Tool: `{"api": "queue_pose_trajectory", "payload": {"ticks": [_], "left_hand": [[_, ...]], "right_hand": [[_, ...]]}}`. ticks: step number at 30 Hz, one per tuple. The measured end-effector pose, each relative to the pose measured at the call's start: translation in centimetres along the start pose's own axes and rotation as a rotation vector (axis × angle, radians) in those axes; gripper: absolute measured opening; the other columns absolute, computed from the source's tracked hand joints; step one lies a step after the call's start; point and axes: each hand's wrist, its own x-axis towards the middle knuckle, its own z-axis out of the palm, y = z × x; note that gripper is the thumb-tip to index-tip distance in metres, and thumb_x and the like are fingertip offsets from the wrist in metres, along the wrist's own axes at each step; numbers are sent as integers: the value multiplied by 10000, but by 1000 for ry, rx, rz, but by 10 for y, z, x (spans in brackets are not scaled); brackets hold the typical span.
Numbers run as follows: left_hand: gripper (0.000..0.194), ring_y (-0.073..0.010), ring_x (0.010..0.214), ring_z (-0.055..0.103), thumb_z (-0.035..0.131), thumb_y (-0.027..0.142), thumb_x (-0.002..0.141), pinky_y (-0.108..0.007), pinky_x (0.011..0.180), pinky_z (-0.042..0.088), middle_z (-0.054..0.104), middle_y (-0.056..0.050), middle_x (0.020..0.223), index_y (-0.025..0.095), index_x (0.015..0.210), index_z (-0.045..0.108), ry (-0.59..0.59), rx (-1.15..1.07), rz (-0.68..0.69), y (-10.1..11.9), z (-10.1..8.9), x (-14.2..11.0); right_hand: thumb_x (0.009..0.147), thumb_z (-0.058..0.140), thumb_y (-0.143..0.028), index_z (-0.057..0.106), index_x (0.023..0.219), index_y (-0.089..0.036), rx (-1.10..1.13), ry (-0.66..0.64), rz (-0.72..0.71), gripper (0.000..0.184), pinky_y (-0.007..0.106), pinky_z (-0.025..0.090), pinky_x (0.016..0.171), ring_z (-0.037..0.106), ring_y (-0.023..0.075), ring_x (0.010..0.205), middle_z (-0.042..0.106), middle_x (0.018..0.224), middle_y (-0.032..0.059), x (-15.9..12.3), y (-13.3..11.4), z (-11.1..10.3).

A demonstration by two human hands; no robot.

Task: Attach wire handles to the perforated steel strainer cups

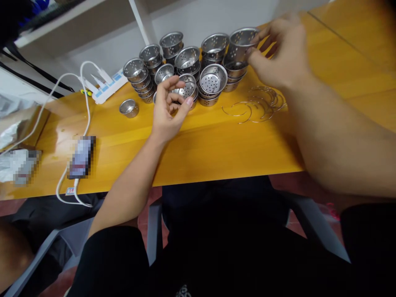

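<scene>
Your right hand (280,55) is reaching forward, thumb and fingers pinching the perforated cup (237,51) atop the rightmost stack (235,75); its mouth is facing up, long axis running near upright. Your left hand (169,108) is curling loosely, half-open, holding nothing.

The light is soft and fairly bright on the table (216,144), with a pale shine at its left side and small glints on the cups (213,79). The black shirt (235,247) is so dark that its folds get lost. The right hand (278,53) and arm look smeary. The phone (81,157) is covered in blocky squares. The top corners go dark.
</scene>
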Motion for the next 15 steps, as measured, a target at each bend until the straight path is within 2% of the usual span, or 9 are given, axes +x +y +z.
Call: {"api": "queue_pose_trajectory", "payload": {"ticks": [2, 4, 5, 7, 9, 12, 15], "left_hand": [[773, -233, 1047, 780, 681, 909, 1085, -369, 791, 688, 695, -120, 1536, 466, 1692, 498, 0, 24, -14, 4, -1, 0], [783, -233, 1047, 777, 666, 926, 1079, -363, 785, 689, 697, -125, 1541, 454, 1683, 503, 1, 54, -38, 7, -1, -1], [786, -234, 1049, 778, 663, 927, 1080, -368, 794, 694, 698, -126, 1542, 451, 1686, 506, 1, 62, -48, 7, -1, -1], [793, -241, 1054, 783, 668, 918, 1081, -393, 829, 708, 697, -126, 1547, 457, 1706, 506, -1, 57, -43, 4, -1, -1], [812, -249, 1065, 791, 663, 918, 1082, -423, 873, 719, 692, -127, 1569, 468, 1734, 485, -16, 43, -13, -2, -1, 0], [846, -254, 1086, 802, 639, 940, 1080, -440, 894, 727, 693, -128, 1609, 469, 1755, 447, -49, 48, 8, -11, -2, 1], [854, -241, 1055, 807, 679, 948, 1059, -422, 852, 738, 719, -124, 1593, 454, 1730, 492, -36, 34, -16, -12, -2, 1]], "right_hand": [[968, 863, -99, 854, 1120, -167, 1, -7, 2, 167, 353, 607, 1003, 570, 162, 838, 631, 1029, 38, 0, 1, 2], [953, 844, -80, 837, 1088, -170, -12, -18, -4, 162, 370, 611, 1040, 638, 192, 923, 617, 1002, 35, -1, -3, 1], [944, 830, -61, 826, 1078, -169, -24, -24, 1, 173, 376, 613, 1058, 675, 208, 990, 656, 1061, 61, -2, -6, 0], [982, 808, -66, 814, 1127, -176, -55, -76, 13, 182, 380, 615, 1110, 720, 231, 1134, 731, 1303, 143, -6, -16, -6], [1067, 784, -116, 809, 1214, -189, -80, -155, 30, 166, 365, 607, 1162, 727, 235, 1234, 708, 1539, 203, -10, -26, -13], [1140, 761, -154, 807, 1309, -171, -84, -221, 40, 175, 339, 593, 1199, 719, 248, 1333, 668, 1631, 256, -15, -34, -19], [1113, 785, -112, 803, 1382, -143, -56, -202, 29, 271, 344, 599, 1195, 733, 253, 1337, 651, 1636, 264, -16, -31, -18]]}}
